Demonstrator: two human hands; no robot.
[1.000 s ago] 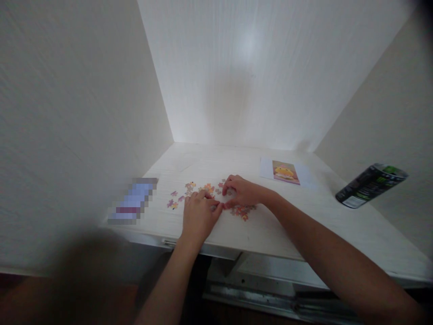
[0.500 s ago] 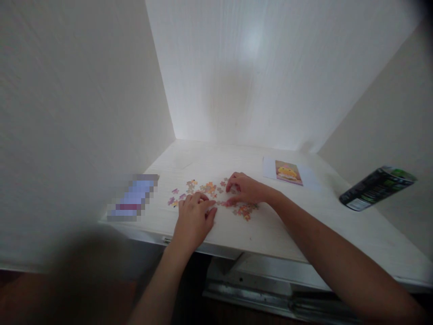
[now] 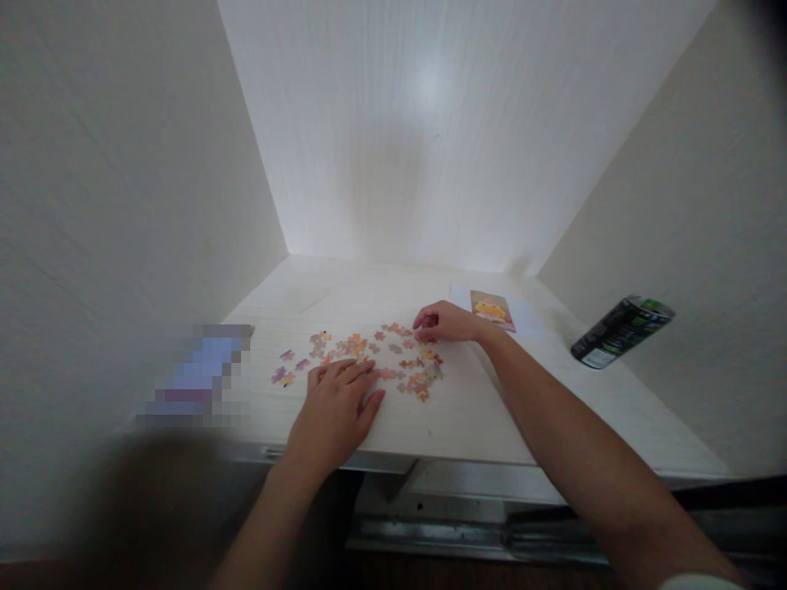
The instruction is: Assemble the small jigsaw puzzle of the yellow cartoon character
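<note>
From the head camera, a scatter of small jigsaw pieces (image 3: 369, 360) is lying loose on the pale wooden desk (image 3: 492, 410), spread across its near middle between the two hands. The left hand (image 3: 335, 410) is resting palm down on the desk at the near edge of the scatter, its fingers (image 3: 344, 373) lying flat and spread, released, with the tips touching the nearest pieces and gripping nothing. The right hand (image 3: 446, 322) is sitting at the far right edge of the scatter, its fingers curling down onto the pieces there; whether they are pinching one cannot be told, as the pieces are too small. Just beyond that hand a picture card (image 3: 492, 310) is lying flat on a white sheet. Well apart to the right, a dark can (image 3: 620, 330) is showing tilted near the side wall. A blurred-out patch (image 3: 197, 377) is covering something at the desk's left edge.
</note>
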